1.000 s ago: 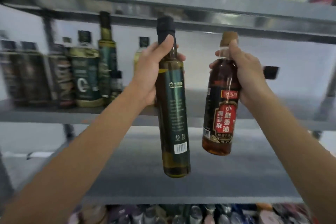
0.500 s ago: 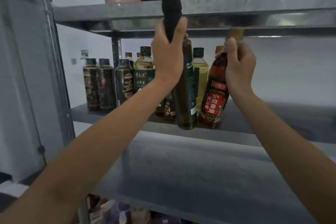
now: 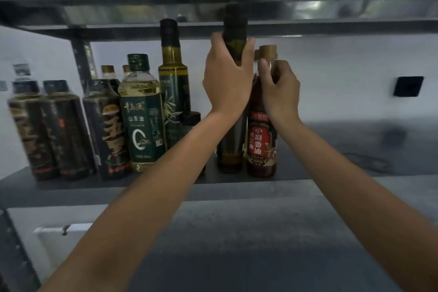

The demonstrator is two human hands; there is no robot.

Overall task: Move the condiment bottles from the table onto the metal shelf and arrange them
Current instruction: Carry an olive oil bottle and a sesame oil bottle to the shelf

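I had brought both bottles down since a moment before; the oil bottle and sesame bottle now stood touching on the shelf. My left hand gripped 1 neck, right hand fingers pinched the other. Release looked next.

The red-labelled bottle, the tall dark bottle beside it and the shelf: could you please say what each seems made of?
Red-labelled bottle: clear glass or plastic, reddish-brown liquid showing through; tan, cork-like cap.
Tall dark bottle: dark tinted, probably glass; glossy neck.
Shelf: grey metal, matte and mottled, with a shiny strip overhead.
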